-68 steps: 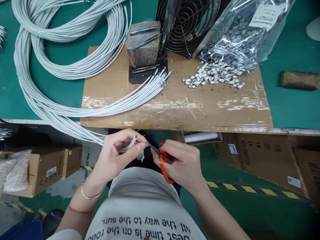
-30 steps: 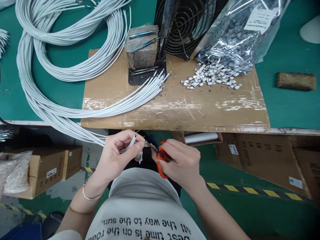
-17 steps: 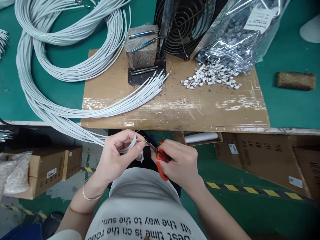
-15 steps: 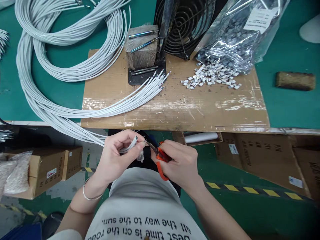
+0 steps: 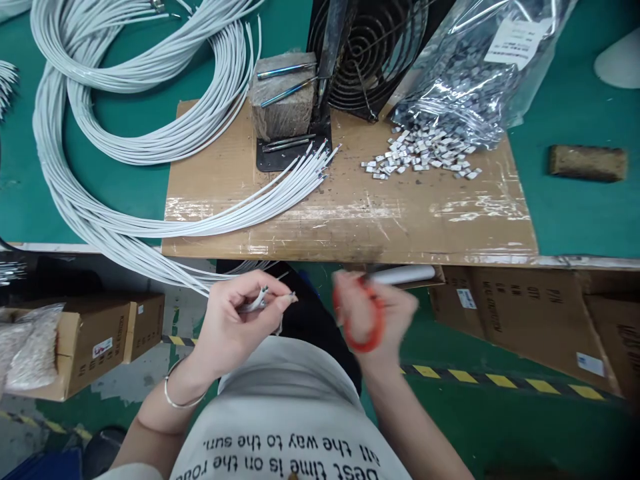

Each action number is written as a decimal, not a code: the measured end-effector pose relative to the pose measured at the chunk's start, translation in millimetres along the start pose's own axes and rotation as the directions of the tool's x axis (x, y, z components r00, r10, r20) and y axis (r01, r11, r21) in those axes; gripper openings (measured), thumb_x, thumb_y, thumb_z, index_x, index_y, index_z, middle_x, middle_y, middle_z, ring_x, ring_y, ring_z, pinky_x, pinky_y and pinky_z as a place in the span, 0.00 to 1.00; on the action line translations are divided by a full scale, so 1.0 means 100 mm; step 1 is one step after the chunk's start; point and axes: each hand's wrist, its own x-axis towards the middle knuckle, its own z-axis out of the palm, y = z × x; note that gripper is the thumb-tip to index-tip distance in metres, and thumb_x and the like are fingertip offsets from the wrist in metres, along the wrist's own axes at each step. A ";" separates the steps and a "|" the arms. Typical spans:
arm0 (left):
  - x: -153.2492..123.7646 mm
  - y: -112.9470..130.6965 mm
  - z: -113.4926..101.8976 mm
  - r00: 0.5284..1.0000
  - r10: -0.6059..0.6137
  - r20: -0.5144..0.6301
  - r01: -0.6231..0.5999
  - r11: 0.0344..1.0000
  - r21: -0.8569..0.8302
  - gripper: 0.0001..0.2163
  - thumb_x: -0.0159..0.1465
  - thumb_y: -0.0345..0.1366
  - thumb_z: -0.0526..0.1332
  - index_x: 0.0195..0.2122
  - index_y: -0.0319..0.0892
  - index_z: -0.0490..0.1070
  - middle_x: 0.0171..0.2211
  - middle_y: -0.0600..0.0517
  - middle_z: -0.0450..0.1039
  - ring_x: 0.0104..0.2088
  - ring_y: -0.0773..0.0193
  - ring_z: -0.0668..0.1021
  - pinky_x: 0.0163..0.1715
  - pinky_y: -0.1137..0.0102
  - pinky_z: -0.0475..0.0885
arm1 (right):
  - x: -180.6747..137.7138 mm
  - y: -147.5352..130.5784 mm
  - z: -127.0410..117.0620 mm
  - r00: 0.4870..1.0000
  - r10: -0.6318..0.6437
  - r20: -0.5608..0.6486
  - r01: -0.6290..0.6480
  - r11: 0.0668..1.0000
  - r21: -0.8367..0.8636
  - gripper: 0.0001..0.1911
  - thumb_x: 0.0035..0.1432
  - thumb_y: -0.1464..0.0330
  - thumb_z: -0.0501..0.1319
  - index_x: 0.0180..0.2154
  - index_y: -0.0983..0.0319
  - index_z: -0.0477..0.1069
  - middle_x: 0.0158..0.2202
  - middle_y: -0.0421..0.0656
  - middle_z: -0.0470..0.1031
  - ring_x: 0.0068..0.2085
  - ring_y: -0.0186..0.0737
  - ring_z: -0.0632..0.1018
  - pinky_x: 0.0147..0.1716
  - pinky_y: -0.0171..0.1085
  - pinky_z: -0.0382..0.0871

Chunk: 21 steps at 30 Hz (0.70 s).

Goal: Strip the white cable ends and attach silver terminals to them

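Note:
My left hand (image 5: 235, 323) pinches the end of a white cable (image 5: 257, 301) in front of my lap, below the bench edge. The cable runs left and up into a long white bundle (image 5: 125, 227). My right hand (image 5: 373, 313) is blurred by motion, a hand's width to the right of the cable end, and grips orange-handled scissors (image 5: 364, 341). The scissor blades are hidden in the blur.
A cardboard sheet (image 5: 350, 207) covers the green bench; cut cable ends (image 5: 310, 167) lie on it beside a tool block (image 5: 283, 100), a black fan guard (image 5: 370, 47), loose small metal pieces (image 5: 425, 157) and their plastic bag (image 5: 475, 67). Cardboard boxes (image 5: 100, 340) stand on the floor.
My right hand has pulled the scissors away to the right from the cable end, where the blades were touching it. My left hand has kept hold of the cable and lowered slightly.

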 end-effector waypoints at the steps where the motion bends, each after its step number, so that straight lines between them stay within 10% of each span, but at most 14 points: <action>1: -0.01 -0.01 -0.01 1.000 -0.013 0.006 0.013 1.000 -0.011 0.05 0.65 0.34 0.74 0.33 0.40 0.84 0.22 0.54 0.73 0.21 0.72 0.69 0.20 0.78 0.64 | 0.05 0.02 -0.08 0.987 0.097 -0.128 -0.088 0.993 0.080 0.27 0.66 0.74 0.64 0.16 0.58 0.61 0.12 0.33 0.57 0.14 0.30 0.62 0.16 0.35 0.54; 21: 0.07 0.07 -0.09 0.998 -0.034 0.060 0.042 0.989 -0.139 0.04 0.69 0.36 0.74 0.37 0.47 0.90 0.30 0.52 0.85 0.23 0.72 0.73 0.23 0.78 0.71 | 0.03 0.18 -0.30 0.981 0.181 -0.066 -0.187 0.978 -0.097 0.25 0.65 0.59 0.72 0.21 0.58 0.67 0.18 0.35 0.60 0.20 0.34 0.62 0.21 0.40 0.56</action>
